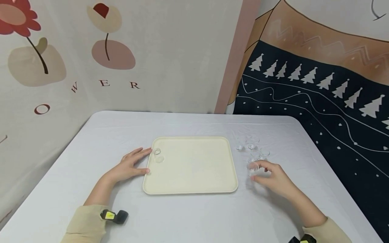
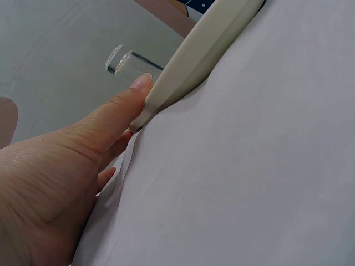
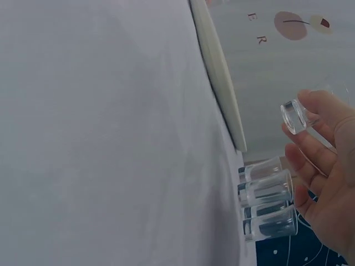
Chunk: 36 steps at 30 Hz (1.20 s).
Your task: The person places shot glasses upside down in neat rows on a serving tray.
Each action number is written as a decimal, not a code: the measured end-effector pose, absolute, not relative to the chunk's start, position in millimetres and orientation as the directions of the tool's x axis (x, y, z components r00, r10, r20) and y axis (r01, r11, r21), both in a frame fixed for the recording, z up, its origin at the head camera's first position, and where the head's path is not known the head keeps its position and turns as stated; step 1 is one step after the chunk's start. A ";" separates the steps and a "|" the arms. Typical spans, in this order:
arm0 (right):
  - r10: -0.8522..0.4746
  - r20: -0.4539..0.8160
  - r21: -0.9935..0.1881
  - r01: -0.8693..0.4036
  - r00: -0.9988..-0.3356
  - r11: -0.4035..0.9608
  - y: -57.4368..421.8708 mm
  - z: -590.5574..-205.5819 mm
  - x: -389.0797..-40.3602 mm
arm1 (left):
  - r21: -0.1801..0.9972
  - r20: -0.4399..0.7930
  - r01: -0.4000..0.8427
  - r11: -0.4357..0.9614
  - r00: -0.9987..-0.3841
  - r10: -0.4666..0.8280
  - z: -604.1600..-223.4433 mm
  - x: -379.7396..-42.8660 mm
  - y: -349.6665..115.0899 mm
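Observation:
A small clear glass [image 1: 253, 166] is pinched between the thumb and fingers of my right hand [image 1: 271, 177], just right of the tray. In the right wrist view this glass [image 3: 294, 115] points its thick base toward the table. My left hand [image 1: 130, 165] rests at the left edge of the cream tray [image 1: 194, 165], thumb and straight fingers spread and touching the rim. Near that edge, another clear glass [image 1: 157, 152] stands upside down on the tray; the left wrist view shows this glass [image 2: 130, 64] beyond the thumb.
Several more clear glasses [image 1: 251, 146] stand upright in a cluster right of the tray, just beyond my right hand. A white cloth [image 1: 182, 216] covers the table. Printed fabric [image 1: 182, 67] hangs behind its far edge.

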State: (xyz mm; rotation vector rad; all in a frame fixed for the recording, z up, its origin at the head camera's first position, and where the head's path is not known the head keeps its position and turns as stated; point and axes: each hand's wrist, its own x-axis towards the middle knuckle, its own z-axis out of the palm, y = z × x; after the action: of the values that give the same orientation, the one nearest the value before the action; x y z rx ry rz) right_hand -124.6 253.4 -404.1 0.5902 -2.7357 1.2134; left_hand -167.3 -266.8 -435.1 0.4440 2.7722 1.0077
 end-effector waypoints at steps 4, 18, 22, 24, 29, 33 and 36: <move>-0.327 0.292 -0.685 -0.435 -0.899 0.584 248.6 -399.3 -128.4 | 0.650 -0.040 0.233 0.723 -0.940 0.339 -434.6 -168.0 -267.0; -0.368 0.455 -0.655 -0.585 -0.811 0.478 224.7 -387.6 -140.5 | 0.649 -0.040 0.230 0.725 -0.942 0.334 -434.0 -168.4 -266.1; -0.369 0.493 -0.652 -0.615 -0.788 0.444 215.4 -385.1 -143.6 | 0.651 -0.039 0.230 0.724 -0.942 0.334 -434.9 -168.7 -267.1; -0.366 0.507 -0.648 -0.625 -0.780 0.434 210.0 -384.1 -145.2 | 0.649 -0.037 0.232 0.725 -0.942 0.335 -435.2 -168.7 -267.4; -0.354 0.511 -0.667 -0.621 -0.784 0.412 193.9 -378.2 -147.2 | 0.643 -0.037 0.232 0.730 -0.942 0.332 -435.2 -168.3 -267.6; -0.354 0.505 -0.681 -0.615 -0.787 0.398 176.4 -363.3 -143.2 | 0.642 -0.044 0.223 0.733 -0.944 0.326 -435.1 -168.1 -267.5; -0.354 0.493 -0.702 -0.603 -0.795 0.378 162.5 -349.6 -137.8 | 0.642 -0.047 0.219 0.735 -0.945 0.323 -434.8 -168.1 -267.3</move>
State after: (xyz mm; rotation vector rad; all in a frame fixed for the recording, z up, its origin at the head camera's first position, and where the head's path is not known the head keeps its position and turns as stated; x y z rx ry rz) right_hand -137.8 162.5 -349.6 0.8478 -2.3797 1.3791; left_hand -168.1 -267.3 -434.8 0.4378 2.7797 0.9984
